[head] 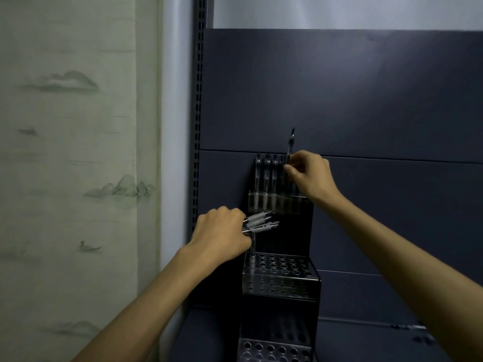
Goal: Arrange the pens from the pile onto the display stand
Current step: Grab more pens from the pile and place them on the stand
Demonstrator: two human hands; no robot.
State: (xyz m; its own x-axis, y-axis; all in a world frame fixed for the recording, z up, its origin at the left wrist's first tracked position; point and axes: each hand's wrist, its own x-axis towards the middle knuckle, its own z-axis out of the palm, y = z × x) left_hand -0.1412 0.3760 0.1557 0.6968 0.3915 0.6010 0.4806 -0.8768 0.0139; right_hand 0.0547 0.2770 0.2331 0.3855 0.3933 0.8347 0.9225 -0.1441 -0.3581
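Observation:
A tiered clear display stand (281,280) with rows of round holes stands against a dark panel. Its top tier (277,203) holds several upright dark pens (266,176) at the left. My right hand (311,173) pinches one pen (290,145) upright above the top tier, its upper end sticking up past the others. My left hand (222,232) is closed around a bundle of grey-gripped pens (258,222), tips pointing right, just below the top tier. One pen (252,250) stands in the middle tier's left corner hole.
The dark shelf back panel (339,95) fills the right side, with a slotted upright rail (200,100) at its left edge. A pale curtain with a landscape print (73,152) hangs at the left. A few small dark items (415,333) lie low at the right.

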